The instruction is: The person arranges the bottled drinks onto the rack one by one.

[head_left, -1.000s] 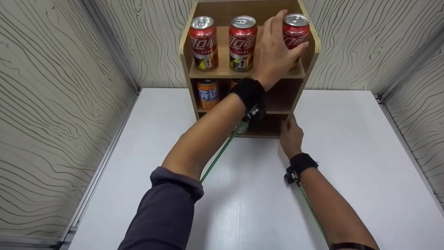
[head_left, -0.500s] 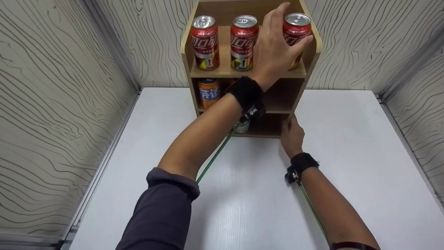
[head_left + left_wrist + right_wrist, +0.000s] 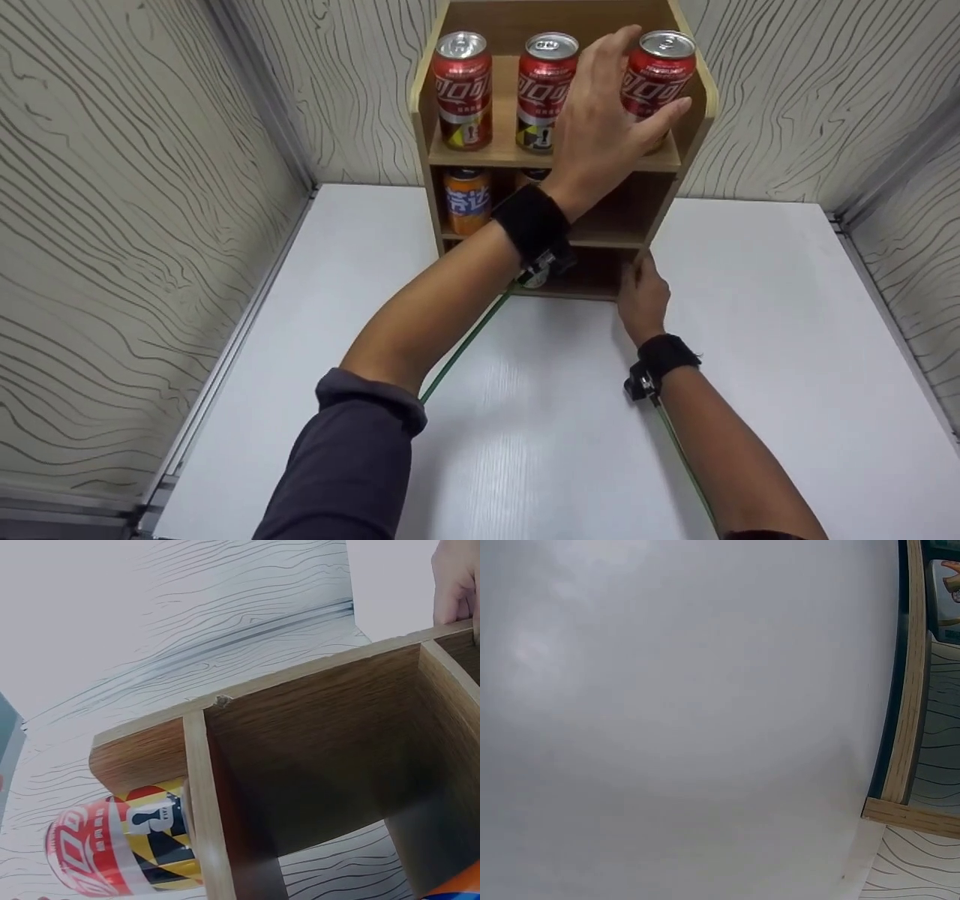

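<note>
Three red cola cans stand upright along the top of a small wooden shelf: a left can, a middle can and a right can. My left hand is in front of the gap between the middle and right cans, fingers extended upward and thumb spread right across the right can's front. Whether it touches that can is unclear. In the left wrist view a cola can sits on the top board. My right hand grips the shelf's lower right side panel, its fingers at the panel edge.
An orange soda can stands at the left of the middle level, another beside it mostly hidden. A partly covered can is on the bottom level. The shelf stands on a white table, with patterned walls around.
The left hand lifts slightly, then lowers again beside the right can, uncovering more of it. The whole scene shifts right in the head view. The right hand keeps its place on the shelf.
</note>
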`<state>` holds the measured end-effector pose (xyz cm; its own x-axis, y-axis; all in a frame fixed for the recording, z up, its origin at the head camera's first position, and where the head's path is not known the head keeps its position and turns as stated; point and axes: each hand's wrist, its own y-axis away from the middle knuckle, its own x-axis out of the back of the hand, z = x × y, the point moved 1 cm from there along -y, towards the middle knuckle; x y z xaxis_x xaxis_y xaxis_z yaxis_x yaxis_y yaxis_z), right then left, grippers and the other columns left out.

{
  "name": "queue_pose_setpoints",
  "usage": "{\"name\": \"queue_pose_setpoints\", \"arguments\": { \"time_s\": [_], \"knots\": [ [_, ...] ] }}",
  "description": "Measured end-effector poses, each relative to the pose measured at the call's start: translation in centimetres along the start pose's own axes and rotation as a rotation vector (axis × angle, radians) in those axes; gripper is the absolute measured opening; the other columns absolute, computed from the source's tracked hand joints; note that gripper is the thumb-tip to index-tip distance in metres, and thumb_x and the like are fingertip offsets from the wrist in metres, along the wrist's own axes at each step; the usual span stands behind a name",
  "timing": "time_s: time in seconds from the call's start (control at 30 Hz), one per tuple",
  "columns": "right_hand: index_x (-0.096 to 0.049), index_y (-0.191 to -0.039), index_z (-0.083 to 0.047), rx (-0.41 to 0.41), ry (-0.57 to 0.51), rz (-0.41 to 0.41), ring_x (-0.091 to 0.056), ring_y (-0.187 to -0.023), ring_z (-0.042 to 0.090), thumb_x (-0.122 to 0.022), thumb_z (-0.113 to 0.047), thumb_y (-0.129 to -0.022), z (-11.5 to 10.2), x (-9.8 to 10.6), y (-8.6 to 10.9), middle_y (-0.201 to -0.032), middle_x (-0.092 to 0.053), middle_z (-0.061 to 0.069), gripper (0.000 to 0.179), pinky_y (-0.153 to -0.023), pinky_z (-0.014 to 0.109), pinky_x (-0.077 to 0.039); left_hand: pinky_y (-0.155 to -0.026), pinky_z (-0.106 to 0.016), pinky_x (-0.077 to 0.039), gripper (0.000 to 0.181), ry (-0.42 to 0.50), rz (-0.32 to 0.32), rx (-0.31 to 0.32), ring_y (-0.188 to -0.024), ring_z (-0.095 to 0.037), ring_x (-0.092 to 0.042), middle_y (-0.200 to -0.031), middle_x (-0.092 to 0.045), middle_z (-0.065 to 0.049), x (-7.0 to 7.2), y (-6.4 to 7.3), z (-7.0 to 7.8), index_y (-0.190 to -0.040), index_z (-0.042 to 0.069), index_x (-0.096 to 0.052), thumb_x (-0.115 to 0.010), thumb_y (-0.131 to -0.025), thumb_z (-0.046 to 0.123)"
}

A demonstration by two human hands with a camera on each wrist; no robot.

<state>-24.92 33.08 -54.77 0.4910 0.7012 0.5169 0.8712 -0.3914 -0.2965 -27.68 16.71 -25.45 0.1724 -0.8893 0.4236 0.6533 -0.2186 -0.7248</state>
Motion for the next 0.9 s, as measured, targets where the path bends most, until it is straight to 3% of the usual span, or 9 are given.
{"name": "queue_pose_setpoints", "arguments": {
  "time_s": [0.13, 0.2, 0.43, 0.73, 0.9],
  "knots": [
    [-0.058, -0.14, -0.003, -0.008, 0.001, -0.006, -0.066, -0.095, 0.037, -0.049, -0.015, -0.11, 0.1, -0.1, 0.2, -0.12, -0.073, 0.027, 0.034, -0.082, 0.045, -0.049, -0.115, -0.013, -0.038, 0.079, 0.019, 0.004, -0.012, -0.14, -0.022, -0.055, -0.154, -0.049, -0.017, 0.5, 0.7, 0.1, -0.151, 0.001, -0.045, -0.082, -0.093, 0.04],
    [-0.06, -0.136, -0.001, -0.009, 0.003, -0.002, -0.065, -0.093, 0.038, -0.049, -0.015, -0.11, 0.1, -0.2, 0.2, -0.115, -0.074, 0.028, 0.031, -0.081, 0.046, -0.049, -0.117, -0.014, -0.036, 0.079, 0.035, 0.006, -0.027, -0.142, -0.023, -0.054, -0.154, -0.048, -0.018, 0.7, 1.2, 0.1, -0.15, -0.001, -0.044, -0.082, -0.093, 0.038],
    [-0.053, -0.15, -0.007, -0.013, -0.009, -0.022, -0.069, -0.112, 0.039, -0.047, -0.017, -0.112, 0.1, 0.1, -0.1, -0.129, -0.071, 0.026, 0.041, -0.093, 0.05, -0.051, -0.125, -0.018, -0.03, 0.078, 0.061, 0.022, -0.057, -0.148, -0.027, -0.049, -0.154, -0.048, -0.021, 1.6, 2.7, 0.1, -0.149, -0.003, -0.045, -0.082, -0.093, 0.035],
    [-0.058, -0.139, -0.002, -0.024, -0.005, -0.01, -0.068, -0.102, 0.037, -0.047, -0.02, -0.112, 0.0, 0.2, -0.2, -0.12, -0.073, 0.025, 0.035, -0.084, 0.043, -0.049, -0.12, -0.018, -0.037, 0.075, 0.039, 0.054, -0.122, -0.141, -0.03, -0.054, -0.151, -0.05, -0.025, 2.7, 4.6, -0.7, -0.146, -0.006, -0.047, -0.082, -0.093, 0.034],
    [-0.058, -0.138, -0.001, -0.028, -0.003, -0.021, -0.068, -0.108, 0.039, -0.046, -0.019, -0.112, 0.1, 0.0, -0.1, -0.123, -0.072, 0.027, 0.034, -0.089, 0.046, -0.05, -0.124, -0.023, -0.035, 0.074, 0.003, 0.092, -0.153, -0.144, -0.034, -0.052, -0.149, -0.052, -0.027, 3.5, 5.7, -1.5, -0.144, -0.007, -0.048, -0.083, -0.093, 0.032]
  ]
}}
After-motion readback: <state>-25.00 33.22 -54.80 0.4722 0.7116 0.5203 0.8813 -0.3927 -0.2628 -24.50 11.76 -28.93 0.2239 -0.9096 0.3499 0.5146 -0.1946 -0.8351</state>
